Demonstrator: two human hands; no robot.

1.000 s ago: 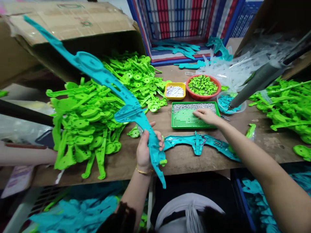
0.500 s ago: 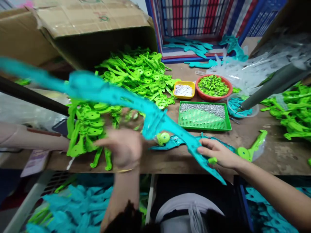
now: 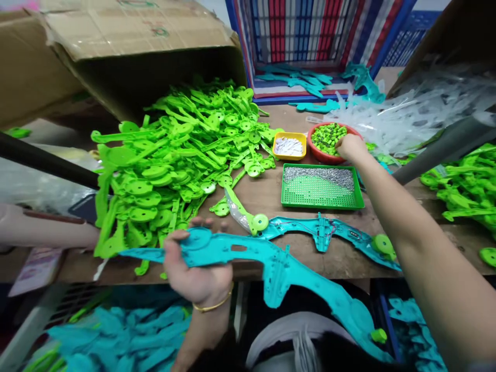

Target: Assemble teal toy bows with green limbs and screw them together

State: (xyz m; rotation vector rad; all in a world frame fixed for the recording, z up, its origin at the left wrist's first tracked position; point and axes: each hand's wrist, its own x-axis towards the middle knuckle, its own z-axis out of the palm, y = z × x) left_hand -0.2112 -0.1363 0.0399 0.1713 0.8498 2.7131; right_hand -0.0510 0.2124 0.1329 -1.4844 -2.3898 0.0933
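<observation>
Left fingers (image 3: 174, 247) now grip turquoise part (image 3: 310, 276); right fingers (image 3: 342, 145), moved to red bowl (image 3: 323, 156), closure unclear

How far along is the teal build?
Looks done: a green plug is on one end of the held teal piece.
In hand: left hand supports that piece; right hand is at the red bowl.
Apparently left: no plug shows near the other end, partly covered by fingers, and the wired teal piece lies separate.
</observation>
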